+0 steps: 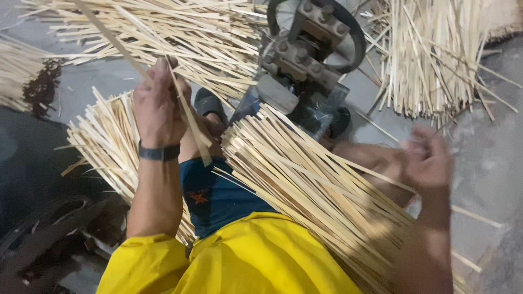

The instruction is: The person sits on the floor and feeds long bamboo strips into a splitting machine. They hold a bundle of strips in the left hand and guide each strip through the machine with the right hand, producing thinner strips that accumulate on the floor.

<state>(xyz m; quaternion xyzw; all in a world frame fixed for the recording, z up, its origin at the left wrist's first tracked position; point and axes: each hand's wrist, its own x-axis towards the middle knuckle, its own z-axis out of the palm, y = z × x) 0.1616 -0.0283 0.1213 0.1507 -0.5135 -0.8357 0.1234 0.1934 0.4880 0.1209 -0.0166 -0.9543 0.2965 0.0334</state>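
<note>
My left hand (158,106) is raised at upper left and grips a long thin bamboo strip (190,117) that runs diagonally from the top left down toward my lap. A dark band sits on that wrist. My right hand (427,160) is blurred at the right, fingers partly curled, just beyond the far end of a thick bundle of pale bamboo strips (310,185) lying across my lap. Whether it holds a strip I cannot tell. I wear a yellow shirt (239,256) and blue shorts.
A dark metal machine with bolted blocks and a round wheel (310,49) stands on the grey floor ahead. Piles of bamboo strips lie at the top left (180,32), the left (103,141) and the upper right (430,60). A dark object sits at lower left.
</note>
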